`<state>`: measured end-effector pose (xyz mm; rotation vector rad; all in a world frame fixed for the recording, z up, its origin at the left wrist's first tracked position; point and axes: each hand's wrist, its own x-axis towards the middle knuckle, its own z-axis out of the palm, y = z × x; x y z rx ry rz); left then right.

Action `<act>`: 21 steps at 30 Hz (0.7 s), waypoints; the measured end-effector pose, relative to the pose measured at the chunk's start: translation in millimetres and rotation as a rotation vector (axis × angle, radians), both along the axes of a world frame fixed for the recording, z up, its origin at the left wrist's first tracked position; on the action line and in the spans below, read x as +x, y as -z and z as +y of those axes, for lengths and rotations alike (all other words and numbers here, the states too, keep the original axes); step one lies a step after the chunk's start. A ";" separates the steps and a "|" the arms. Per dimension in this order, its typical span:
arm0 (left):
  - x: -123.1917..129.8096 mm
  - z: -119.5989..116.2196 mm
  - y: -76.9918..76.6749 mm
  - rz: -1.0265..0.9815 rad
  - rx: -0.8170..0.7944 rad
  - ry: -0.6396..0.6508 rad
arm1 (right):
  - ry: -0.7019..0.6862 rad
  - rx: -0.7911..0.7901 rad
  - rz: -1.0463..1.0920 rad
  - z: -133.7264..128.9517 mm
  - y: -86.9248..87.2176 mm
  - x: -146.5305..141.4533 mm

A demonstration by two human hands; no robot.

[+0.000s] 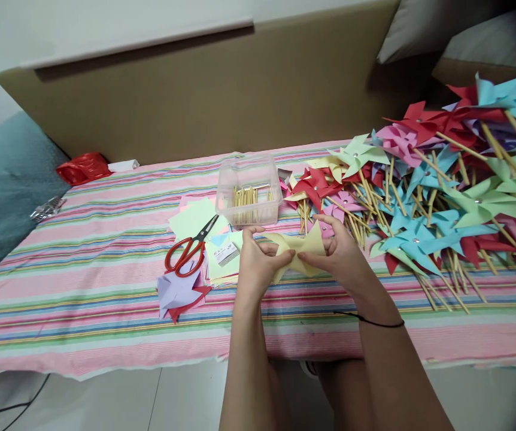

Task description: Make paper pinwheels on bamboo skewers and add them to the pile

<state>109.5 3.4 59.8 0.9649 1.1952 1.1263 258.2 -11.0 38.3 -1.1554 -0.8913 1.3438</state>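
Note:
Between my two hands, over the striped cloth, is a pale yellow paper pinwheel (pixel 312 242) with its blades partly folded in. My left hand (pixel 260 257) pinches its left side, thumb pressed near the middle. On the other side my right hand (pixel 336 251) grips the paper, its thumb also close to the centre. The fingertips behind the paper are partly hidden. Just left of my hands lie red-handled scissors (pixel 185 256) on a stack of coloured paper sheets (pixel 190 218). A lilac cut paper piece (pixel 176 292) overlaps a red one (pixel 190 305) below the scissors.
A clear plastic box (pixel 249 179) of short sticks stands beyond my hands. Many finished pinwheels (pixel 415 239) on sticks are heaped at the right. A red plastic bag (pixel 84 169) lies far left by a blue cushion (pixel 11 185). The striped cloth (pixel 105 281) ends at the front edge.

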 end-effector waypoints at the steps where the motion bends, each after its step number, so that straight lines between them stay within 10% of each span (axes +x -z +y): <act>1: 0.1 0.2 -0.2 -0.012 -0.004 -0.002 | 0.010 -0.006 -0.006 0.1 0.8 -0.1; 21: -1.7 1.1 4.5 0.014 0.039 0.015 | 0.067 -0.020 -0.055 1.3 2.2 -4.2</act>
